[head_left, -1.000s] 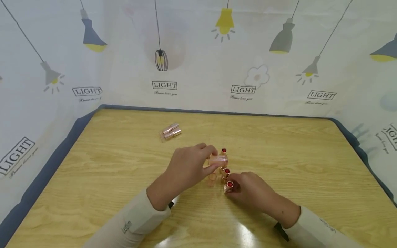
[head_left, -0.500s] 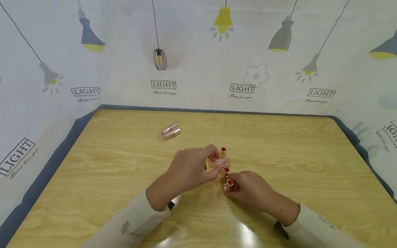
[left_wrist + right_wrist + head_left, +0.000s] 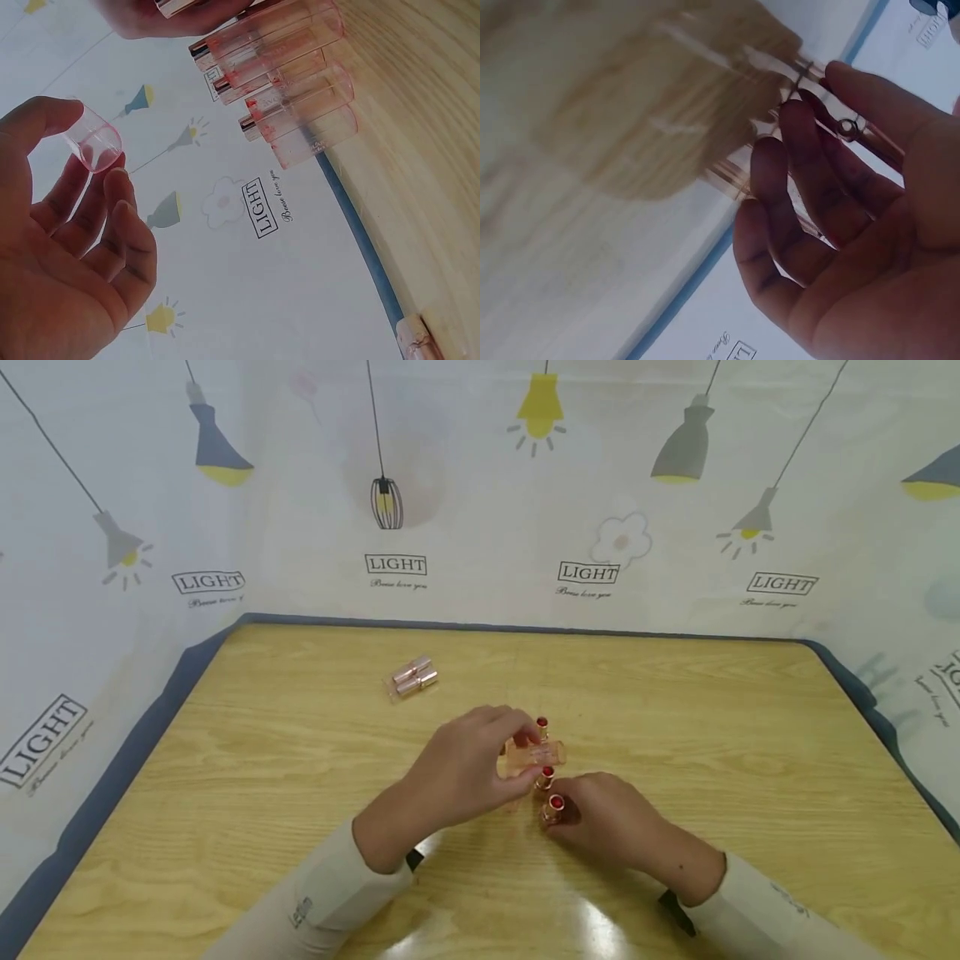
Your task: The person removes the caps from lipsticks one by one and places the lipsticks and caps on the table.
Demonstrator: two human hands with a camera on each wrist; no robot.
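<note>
Lamp-print backdrop [image 3: 480,518] wraps around the wood-grain table [image 3: 262,760] — I'm seeing the left hand [image 3: 468,760] raised over it, loosely pinching a clear pink cap [image 3: 550,752], while the curled right hand [image 3: 611,818] grips the nearest red-topped tube [image 3: 553,811] — upright.

Cap [image 3: 100,142] in my left hand [image 3: 468,760]: translucent pink. Lipstick [image 3: 552,813] in my right hand [image 3: 611,814]: rose-gold and red. Tabletop [image 3: 300,735] yellow woodgrain; backdrop [image 3: 480,460] white, grey-and-yellow lamp print [image 3: 542,406].
</note>
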